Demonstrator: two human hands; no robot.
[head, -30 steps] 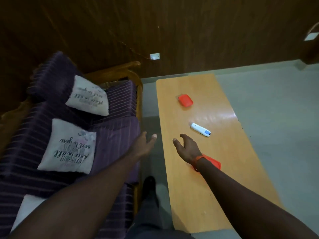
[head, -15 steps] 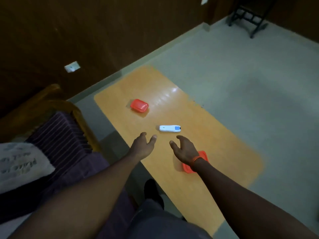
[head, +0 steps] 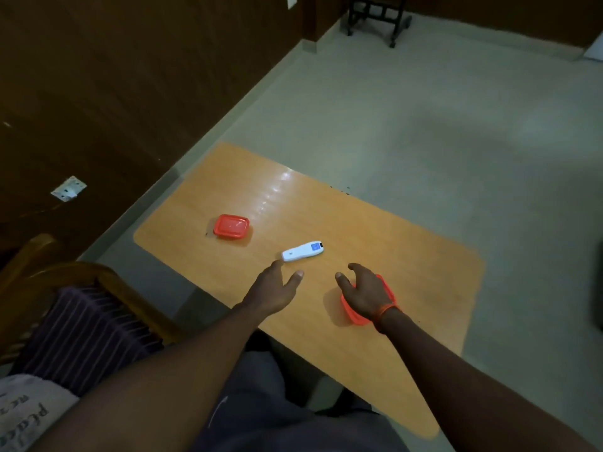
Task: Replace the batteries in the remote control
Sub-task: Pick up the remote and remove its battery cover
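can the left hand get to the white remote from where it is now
Probably yes. The left hand is open, its fingertips just short of the near end of the white remote, with only bare table between them. The right hand is off to the side, over a red container.

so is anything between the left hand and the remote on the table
Nothing visible. The left hand is open just short of the near end of the white remote, with only bare table between. The two red containers sit off to the sides.
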